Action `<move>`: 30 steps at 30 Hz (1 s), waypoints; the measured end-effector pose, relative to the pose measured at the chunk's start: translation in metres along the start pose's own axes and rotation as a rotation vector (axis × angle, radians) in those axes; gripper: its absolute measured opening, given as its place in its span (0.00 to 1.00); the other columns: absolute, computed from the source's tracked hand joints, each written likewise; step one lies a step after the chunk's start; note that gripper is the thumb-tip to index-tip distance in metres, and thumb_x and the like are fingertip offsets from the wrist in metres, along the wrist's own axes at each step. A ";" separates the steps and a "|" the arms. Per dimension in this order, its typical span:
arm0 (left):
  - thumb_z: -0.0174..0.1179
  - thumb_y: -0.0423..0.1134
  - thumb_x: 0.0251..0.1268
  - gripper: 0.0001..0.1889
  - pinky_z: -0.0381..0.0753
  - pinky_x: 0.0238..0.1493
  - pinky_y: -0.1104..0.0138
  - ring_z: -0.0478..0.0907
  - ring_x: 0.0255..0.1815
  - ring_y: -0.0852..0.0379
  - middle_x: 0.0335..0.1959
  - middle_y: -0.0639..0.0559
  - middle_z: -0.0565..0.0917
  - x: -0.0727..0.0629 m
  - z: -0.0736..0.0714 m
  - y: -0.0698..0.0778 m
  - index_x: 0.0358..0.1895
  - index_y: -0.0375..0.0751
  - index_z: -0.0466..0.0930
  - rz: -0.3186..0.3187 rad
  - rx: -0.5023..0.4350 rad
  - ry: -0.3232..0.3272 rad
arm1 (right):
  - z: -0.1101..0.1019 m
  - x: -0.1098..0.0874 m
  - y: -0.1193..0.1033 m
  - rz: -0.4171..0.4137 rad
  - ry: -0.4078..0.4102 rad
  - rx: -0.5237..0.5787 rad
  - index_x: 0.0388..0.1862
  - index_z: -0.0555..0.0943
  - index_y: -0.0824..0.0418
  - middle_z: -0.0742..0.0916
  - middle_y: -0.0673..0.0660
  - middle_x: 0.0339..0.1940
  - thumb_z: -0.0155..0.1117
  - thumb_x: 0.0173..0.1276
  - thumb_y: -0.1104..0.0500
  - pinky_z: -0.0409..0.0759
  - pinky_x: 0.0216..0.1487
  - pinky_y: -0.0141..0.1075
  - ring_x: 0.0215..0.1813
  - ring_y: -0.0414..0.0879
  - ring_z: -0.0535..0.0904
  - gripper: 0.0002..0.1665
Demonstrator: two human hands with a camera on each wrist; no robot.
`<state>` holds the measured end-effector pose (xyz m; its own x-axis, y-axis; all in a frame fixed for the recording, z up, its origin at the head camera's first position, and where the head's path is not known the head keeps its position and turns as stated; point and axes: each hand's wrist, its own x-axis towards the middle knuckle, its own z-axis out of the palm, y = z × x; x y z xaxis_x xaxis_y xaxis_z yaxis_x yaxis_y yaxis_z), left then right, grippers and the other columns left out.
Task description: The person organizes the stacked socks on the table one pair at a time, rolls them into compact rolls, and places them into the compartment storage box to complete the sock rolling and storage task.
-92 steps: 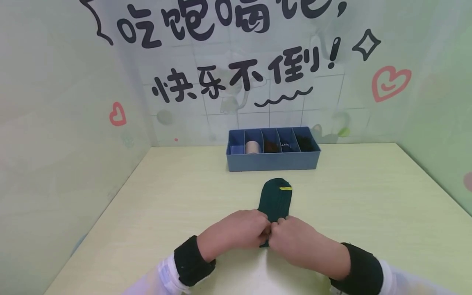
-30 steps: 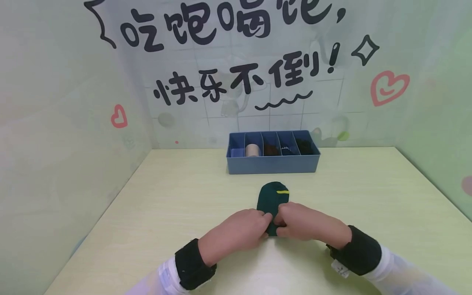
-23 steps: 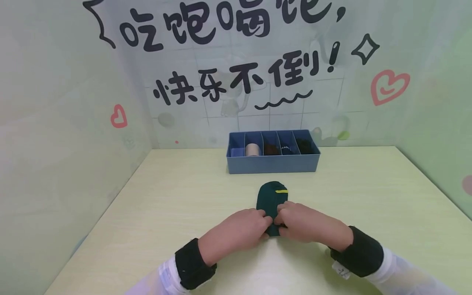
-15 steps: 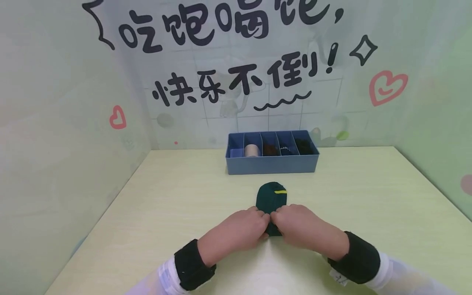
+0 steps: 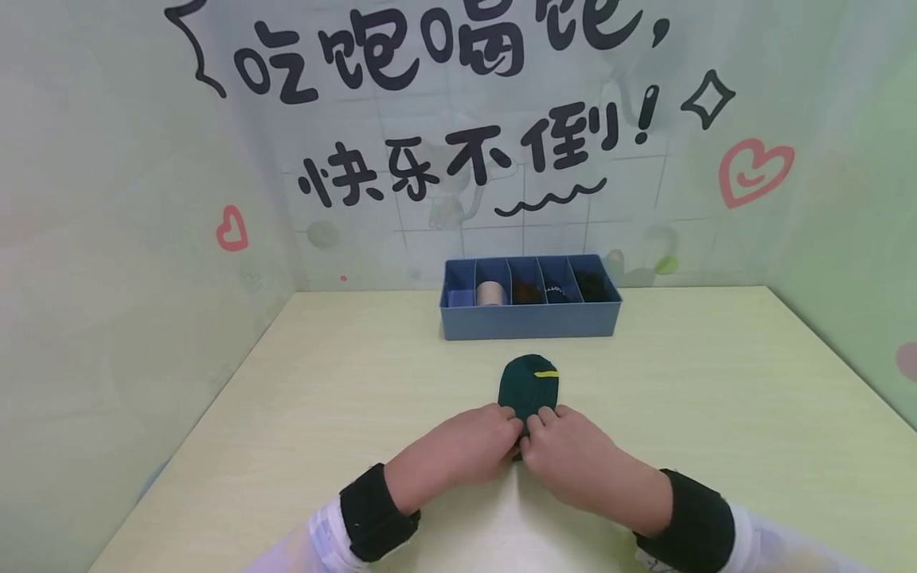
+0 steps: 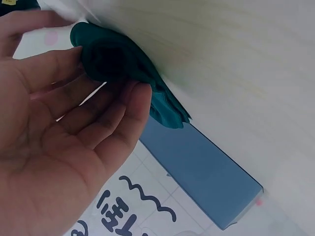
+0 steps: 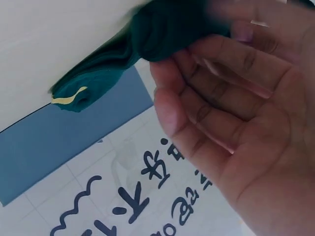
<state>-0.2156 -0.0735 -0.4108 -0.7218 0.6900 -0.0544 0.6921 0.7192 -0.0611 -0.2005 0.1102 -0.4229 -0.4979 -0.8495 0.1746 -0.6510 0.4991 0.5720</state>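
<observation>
A dark green sock (image 5: 526,386) with a yellow line near its far end lies on the table, pointing away from me. Its near end is rolled up, and the roll shows as a thick coil of the sock (image 6: 106,56) in the left wrist view. My left hand (image 5: 466,446) pinches the left side of this roll with curled fingers. On the right side, my right hand (image 5: 583,461) grips the roll, its fingertips (image 7: 170,110) touching the green fabric. The two hands nearly meet over the sock and hide most of the rolled part in the head view.
Beyond the sock, a blue divided box (image 5: 530,322) stands near the back wall. Its compartments hold a pale pink roll (image 5: 490,294), a brown bundle (image 5: 528,294) and dark items. Walls enclose the pale table (image 5: 344,366) at the back and sides.
The sock has become shorter as its near end was rolled away from me. The right hand shifted over the sock, then came back nearer to me beside the left hand, which hardly moved.
</observation>
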 end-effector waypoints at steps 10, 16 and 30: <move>0.68 0.47 0.75 0.13 0.79 0.41 0.74 0.74 0.34 0.63 0.37 0.55 0.83 0.000 -0.001 0.000 0.50 0.43 0.81 -0.047 -0.108 -0.041 | 0.007 0.004 0.018 -0.031 -0.051 0.235 0.32 0.85 0.55 0.80 0.48 0.23 0.77 0.64 0.54 0.69 0.27 0.30 0.25 0.41 0.68 0.09; 0.72 0.45 0.71 0.11 0.77 0.39 0.74 0.72 0.33 0.64 0.35 0.55 0.83 0.000 -0.005 0.002 0.48 0.45 0.84 -0.070 -0.146 -0.066 | 0.004 0.005 0.023 -0.004 -0.150 0.368 0.33 0.86 0.55 0.80 0.48 0.22 0.77 0.66 0.52 0.73 0.28 0.31 0.26 0.40 0.69 0.10; 0.65 0.41 0.78 0.06 0.72 0.33 0.74 0.70 0.28 0.63 0.31 0.54 0.78 0.000 -0.007 0.004 0.42 0.43 0.84 -0.086 -0.147 -0.057 | 0.009 0.009 0.047 0.178 -0.370 1.000 0.20 0.82 0.54 0.70 0.45 0.23 0.65 0.72 0.63 0.63 0.33 0.31 0.29 0.38 0.64 0.17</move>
<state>-0.2125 -0.0703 -0.4040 -0.7742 0.6230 -0.1120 0.6181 0.7822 0.0786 -0.2411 0.1275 -0.4019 -0.6645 -0.7304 -0.1581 -0.6417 0.6661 -0.3802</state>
